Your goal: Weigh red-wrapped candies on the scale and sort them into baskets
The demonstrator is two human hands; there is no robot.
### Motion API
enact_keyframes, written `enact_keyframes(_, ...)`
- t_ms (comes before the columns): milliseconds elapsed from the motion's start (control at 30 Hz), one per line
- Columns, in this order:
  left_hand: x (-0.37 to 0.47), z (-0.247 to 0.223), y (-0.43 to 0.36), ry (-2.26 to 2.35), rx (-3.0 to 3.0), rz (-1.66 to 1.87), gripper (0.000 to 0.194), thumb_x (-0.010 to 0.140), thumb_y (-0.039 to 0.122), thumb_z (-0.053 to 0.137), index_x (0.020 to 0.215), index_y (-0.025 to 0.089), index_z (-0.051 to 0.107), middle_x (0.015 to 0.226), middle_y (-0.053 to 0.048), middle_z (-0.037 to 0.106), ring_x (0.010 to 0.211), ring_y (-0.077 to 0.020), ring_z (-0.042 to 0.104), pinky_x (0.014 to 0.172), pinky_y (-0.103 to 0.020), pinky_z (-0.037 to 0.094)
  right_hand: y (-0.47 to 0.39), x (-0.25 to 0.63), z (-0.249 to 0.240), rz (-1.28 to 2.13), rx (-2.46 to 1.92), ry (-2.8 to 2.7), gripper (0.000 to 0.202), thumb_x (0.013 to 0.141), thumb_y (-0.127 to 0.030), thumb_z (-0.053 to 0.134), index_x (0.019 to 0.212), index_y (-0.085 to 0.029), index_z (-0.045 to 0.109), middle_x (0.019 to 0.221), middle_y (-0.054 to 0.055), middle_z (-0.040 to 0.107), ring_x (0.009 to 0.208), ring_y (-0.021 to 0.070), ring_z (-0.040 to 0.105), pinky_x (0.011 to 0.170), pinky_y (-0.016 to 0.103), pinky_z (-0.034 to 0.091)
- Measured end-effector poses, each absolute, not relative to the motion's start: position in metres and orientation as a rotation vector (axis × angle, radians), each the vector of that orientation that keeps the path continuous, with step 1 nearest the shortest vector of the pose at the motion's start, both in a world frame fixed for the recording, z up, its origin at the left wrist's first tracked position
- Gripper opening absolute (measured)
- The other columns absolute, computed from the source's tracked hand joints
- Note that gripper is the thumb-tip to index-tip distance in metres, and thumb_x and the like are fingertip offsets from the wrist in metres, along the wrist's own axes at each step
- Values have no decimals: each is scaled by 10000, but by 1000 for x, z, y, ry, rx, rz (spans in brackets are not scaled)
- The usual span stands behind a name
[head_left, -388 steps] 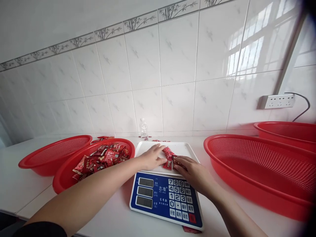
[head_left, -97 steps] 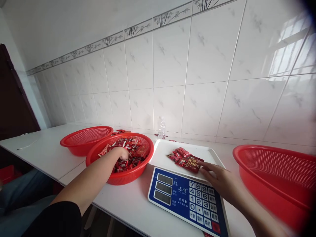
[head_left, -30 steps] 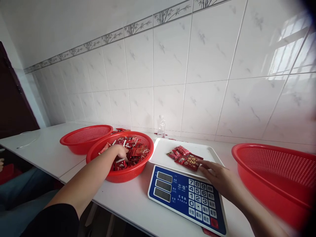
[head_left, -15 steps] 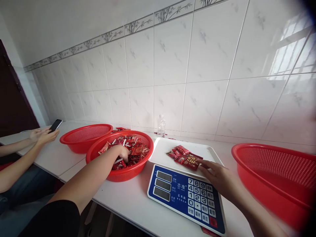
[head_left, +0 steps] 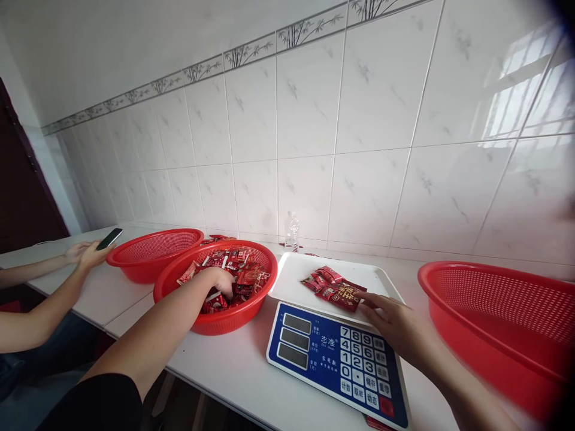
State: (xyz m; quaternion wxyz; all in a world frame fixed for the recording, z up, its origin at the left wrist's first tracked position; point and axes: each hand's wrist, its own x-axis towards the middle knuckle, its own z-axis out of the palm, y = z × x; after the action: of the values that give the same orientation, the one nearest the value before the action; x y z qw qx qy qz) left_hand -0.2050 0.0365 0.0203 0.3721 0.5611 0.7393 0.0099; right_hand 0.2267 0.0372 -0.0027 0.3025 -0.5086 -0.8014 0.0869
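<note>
My left hand (head_left: 221, 281) reaches down into a red plastic basket (head_left: 211, 328) filled with small red snack packets (head_left: 245, 276). Its fingers are curled together, and the tips are hidden among the packets. With thumb and fingers, my right hand (head_left: 381, 312) grips the edge of a red pouch (head_left: 341, 294) with gold characters. This pouch lies on the white tray (head_left: 290, 275) of a digital scale (head_left: 332, 365). Several small red packets (head_left: 324, 276) sit against the pouch's far left side, partly overlapping it.
A second red basket (head_left: 157, 239) stands to the left and a third red basket (head_left: 494, 311) to the right. Near the tiled wall stands a clear bottle (head_left: 291, 230). At far left, another person's hands (head_left: 87, 254) hold a phone (head_left: 109, 239). Red packaging (head_left: 380, 424) shows under the scale.
The view has shifted slightly. My hands keep nearly the same places, left in the basket and right at the pouch. The other person's phone has tilted and moved a little.
</note>
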Motion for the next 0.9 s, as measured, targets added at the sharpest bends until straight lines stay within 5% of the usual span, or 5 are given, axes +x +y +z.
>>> enact_keyframes(333,-205,51,23,2052,1401,554,244,793,319,659,980,171,610,947,-52,643,869,-215,621,735,-353,510,37,227,-2,226,-1357,-2126,406,843,-476,422,1102,-284,670,1025,57,710,915,250,655,707,332,503)
enact_keyframes(433,-198,57,17,1938,1393,771,333,674,390,741,928,217,614,837,-26,663,842,-244,637,686,-317,504,38,228,-4,229,-1342,-2124,399,845,-472,425,1103,-288,668,1035,57,709,914,249,654,709,334,502)
enact_keyframes(667,-181,63,9,1556,1323,929,510,691,608,653,972,184,616,941,-76,689,874,-220,660,786,-352,533,37,226,-1,226,-1376,-2140,416,833,-479,413,1087,-274,672,1021,54,713,899,260,653,698,338,495)
enact_keyframes(900,-187,58,10,1482,1277,931,457,596,305,820,989,171,630,1008,-93,691,939,-232,655,870,-381,509,37,226,0,232,-1378,-2152,437,829,-478,409,1112,-262,663,1013,60,713,883,257,655,691,339,495)
